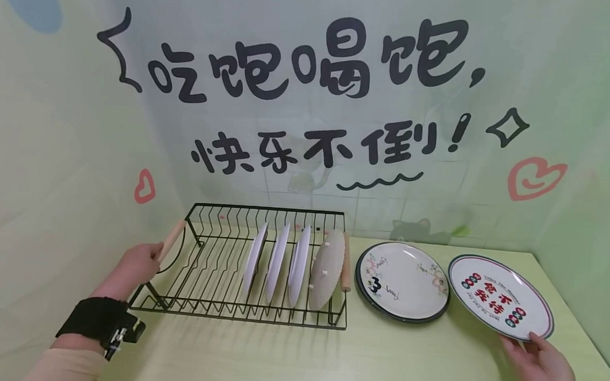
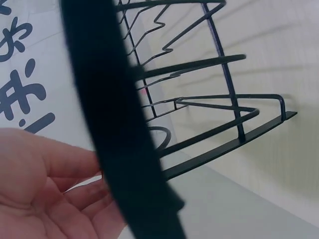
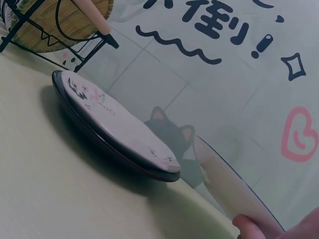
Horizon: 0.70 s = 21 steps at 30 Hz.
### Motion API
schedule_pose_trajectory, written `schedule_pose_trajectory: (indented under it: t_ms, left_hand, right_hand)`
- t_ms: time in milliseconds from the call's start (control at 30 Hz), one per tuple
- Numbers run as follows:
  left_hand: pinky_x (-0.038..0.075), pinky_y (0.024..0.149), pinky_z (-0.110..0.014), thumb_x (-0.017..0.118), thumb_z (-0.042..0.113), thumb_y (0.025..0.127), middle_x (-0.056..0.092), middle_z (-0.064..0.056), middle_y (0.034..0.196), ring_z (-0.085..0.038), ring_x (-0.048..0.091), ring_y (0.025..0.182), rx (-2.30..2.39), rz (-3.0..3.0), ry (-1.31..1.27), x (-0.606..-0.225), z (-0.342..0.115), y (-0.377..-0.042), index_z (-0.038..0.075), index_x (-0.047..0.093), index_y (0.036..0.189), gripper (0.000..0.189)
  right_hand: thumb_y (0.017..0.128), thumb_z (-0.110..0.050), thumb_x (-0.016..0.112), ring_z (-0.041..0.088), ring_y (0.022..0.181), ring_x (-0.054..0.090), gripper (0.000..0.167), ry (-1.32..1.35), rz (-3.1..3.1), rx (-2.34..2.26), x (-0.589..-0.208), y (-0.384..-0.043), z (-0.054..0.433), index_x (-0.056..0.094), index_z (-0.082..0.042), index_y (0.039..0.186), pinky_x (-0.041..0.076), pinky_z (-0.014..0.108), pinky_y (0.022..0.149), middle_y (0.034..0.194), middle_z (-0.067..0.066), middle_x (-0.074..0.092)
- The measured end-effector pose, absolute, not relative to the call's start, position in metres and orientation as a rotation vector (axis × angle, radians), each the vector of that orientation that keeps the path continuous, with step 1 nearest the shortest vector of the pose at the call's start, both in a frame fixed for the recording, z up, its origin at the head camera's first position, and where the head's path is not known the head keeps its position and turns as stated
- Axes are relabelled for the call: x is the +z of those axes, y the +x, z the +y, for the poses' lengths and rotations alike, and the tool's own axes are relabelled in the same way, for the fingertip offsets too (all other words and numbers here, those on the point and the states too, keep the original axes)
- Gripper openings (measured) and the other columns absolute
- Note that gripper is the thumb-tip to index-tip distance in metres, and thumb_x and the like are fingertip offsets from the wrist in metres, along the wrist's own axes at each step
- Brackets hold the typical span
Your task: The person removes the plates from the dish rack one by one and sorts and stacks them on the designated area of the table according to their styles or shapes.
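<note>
Above the table (image 1: 405, 362), right fingers (image 1: 515, 351) grip a plate (image 1: 502, 299), left fingers (image 1: 154, 251) the rack handle (image 1: 172, 241).

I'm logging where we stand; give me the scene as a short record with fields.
left hand: grips the rack's left wooden handle
right hand: holds the lettered plate by its near edge
lettered plate: white, red characters, tilted
rack: black wire; three white plates and a round woven piece stand on edge toward its right end
table: floral plate lies on a dark plate, right of the rack
</note>
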<state>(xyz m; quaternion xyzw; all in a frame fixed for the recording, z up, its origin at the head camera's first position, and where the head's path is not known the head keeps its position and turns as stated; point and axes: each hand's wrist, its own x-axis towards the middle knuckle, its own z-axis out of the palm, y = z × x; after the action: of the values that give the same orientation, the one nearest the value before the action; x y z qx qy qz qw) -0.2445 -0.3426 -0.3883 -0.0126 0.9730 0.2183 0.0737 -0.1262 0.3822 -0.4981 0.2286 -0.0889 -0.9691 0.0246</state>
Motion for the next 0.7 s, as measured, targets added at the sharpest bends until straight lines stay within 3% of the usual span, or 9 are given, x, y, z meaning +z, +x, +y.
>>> schedule_pose_trajectory:
  t_ms: [233,600,700]
  left_hand:
    - [0.034,0.057,-0.030,0.040,-0.004,0.092,0.048,-0.034,0.115,-0.026,0.042,0.069,0.732,2.942,-0.091,-0.391,-0.338,-0.238,-0.015,0.026,0.140,0.051]
    - [0.032,0.056,-0.030,0.040,0.001,0.097,0.049,-0.024,0.089,-0.024,0.039,0.064,0.638,2.983,-0.048,-0.391,-0.336,-0.234,-0.016,0.029,0.139,0.046]
    - [0.031,0.056,-0.030,0.039,0.001,0.097,0.046,-0.020,0.083,-0.024,0.038,0.064,0.656,2.978,-0.056,-0.393,-0.337,-0.234,-0.015,0.031,0.139,0.046]
  right_hand:
    - [0.101,-0.020,0.039,0.003,0.126,0.042,0.047,0.764,-0.235,-3.018,-0.508,-0.133,0.394,0.022,-0.058,0.123,0.028,0.033,0.113,0.118,-0.006,0.058]
    - [0.101,-0.019,0.038,-0.001,0.129,0.036,0.052,0.793,-0.172,-3.032,-0.522,-0.144,0.406,0.016,-0.059,0.127,0.024,0.031,0.114,0.118,-0.005,0.059]
    - [0.102,-0.018,0.038,-0.004,0.130,0.030,0.054,0.791,-0.140,-3.043,-0.521,-0.148,0.406,0.013,-0.058,0.129,0.020,0.029,0.114,0.123,-0.010,0.056]
